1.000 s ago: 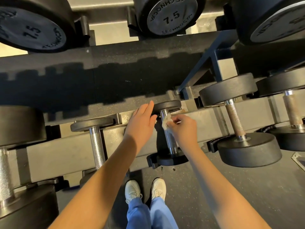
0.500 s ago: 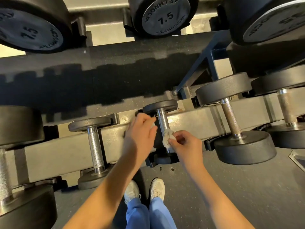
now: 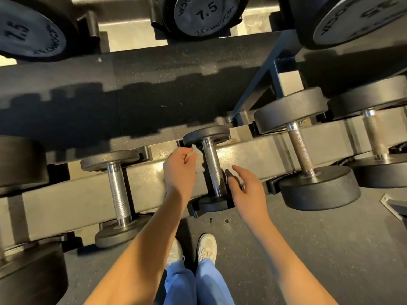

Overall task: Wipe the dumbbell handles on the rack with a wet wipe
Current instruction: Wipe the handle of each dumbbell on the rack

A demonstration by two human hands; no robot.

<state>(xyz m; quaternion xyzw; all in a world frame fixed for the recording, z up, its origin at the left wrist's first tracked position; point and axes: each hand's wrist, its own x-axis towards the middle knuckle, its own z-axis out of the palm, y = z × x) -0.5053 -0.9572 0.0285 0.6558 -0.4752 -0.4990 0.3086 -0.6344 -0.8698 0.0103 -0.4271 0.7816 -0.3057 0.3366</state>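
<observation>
1. I am watching the left hand (image 3: 179, 172) pinching the wet wipe (image 3: 198, 161). Its grip is curled round the crumpled white wad, holding it at the left side of the handle (image 3: 212, 168) of the small dumbbell (image 3: 207, 135), up near the far head. I cannot tell whether the wipe is actually touching the metal.
2. The right hand (image 3: 246, 188) is hovering just right of the same handle. Its grip is loose, with the fingers spread, and it is carrying nothing.
3. The rack rail (image 3: 66, 201) is running across beneath the handles. A slim dumbbell (image 3: 117, 190) is sitting close on the left. A larger dumbbell (image 3: 300, 148) is sitting on the right, with another (image 3: 374, 137) beyond it. A big black head (image 3: 19, 161) is crowding the far left edge.
4. The gaps between neighbouring handles are leaving room for a hand on either side. The near heads are overhanging the dark floor (image 3: 308, 249), where white shoes (image 3: 207, 247) and blue trousers (image 3: 211, 282) are standing just below the small dumbbell. A slanted rack strut (image 3: 259, 84) is rising behind it on the right.
5. Overhead, two upper dumbbell ends (image 3: 204, 14) are showing "7.5" with ring lettering beginning "TECHNO". A third end (image 3: 356, 18) is showing writing I cannot read.
</observation>
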